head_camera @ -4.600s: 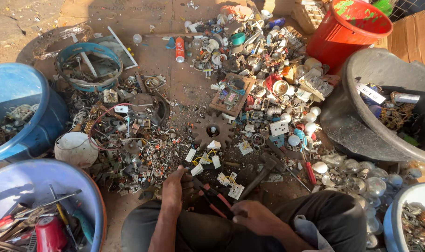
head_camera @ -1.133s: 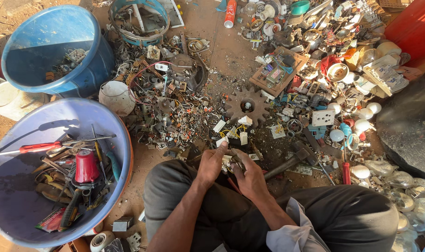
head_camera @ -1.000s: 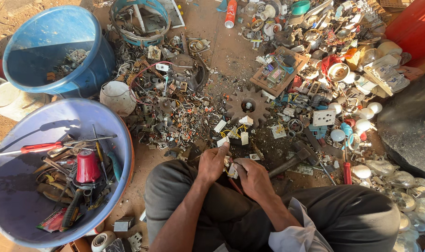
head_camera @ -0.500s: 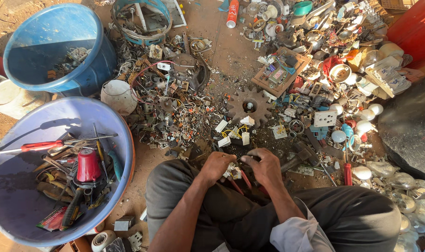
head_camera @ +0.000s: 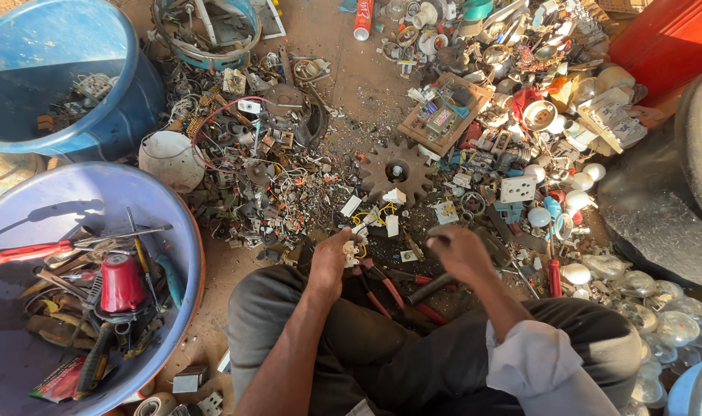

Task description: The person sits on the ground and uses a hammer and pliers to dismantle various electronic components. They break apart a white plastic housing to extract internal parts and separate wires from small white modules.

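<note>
Small white electrical part [head_camera: 354, 249] — that's the piece in hand, pinched in the left hand [head_camera: 332, 260] just above the person's knees, low centre of the view, w/ the fingers [head_camera: 343, 240] closing round it. Right hand [head_camera: 457, 250] is sitting off to the side, apart from the part, fingers curled in a loose fist; can't tell whether anything's inside it. Red-handled pliers [head_camera: 382, 283] are lying on the ground between the legs, right under the part, w/ a dark hammer-like tool [head_camera: 432, 288] beside them, neither one being held. Progress, going by how things are lying: the part is looking intact in the grip, no tool on it, so I'd judge the stripping of this piece is barely underway. Lots left, too: a big scrap pile [head_camera: 289, 177] of wires and bits is spreading across the dirt floor [head_camera: 351, 69] ahead, a rusty gear [head_camera: 397, 168] sitting just beyond the hands, white switch plates and sockets [head_camera: 518, 187] and round bulbs [head_camera: 644, 300] over on the right. Some sorting is showing though: the near blue tub [head_camera: 183, 231] is holding hand tools incl. a red-handled screwdriver [head_camera: 27, 251], and the far blue tub [head_camera: 135, 85] is holding only a few small pieces.
</note>
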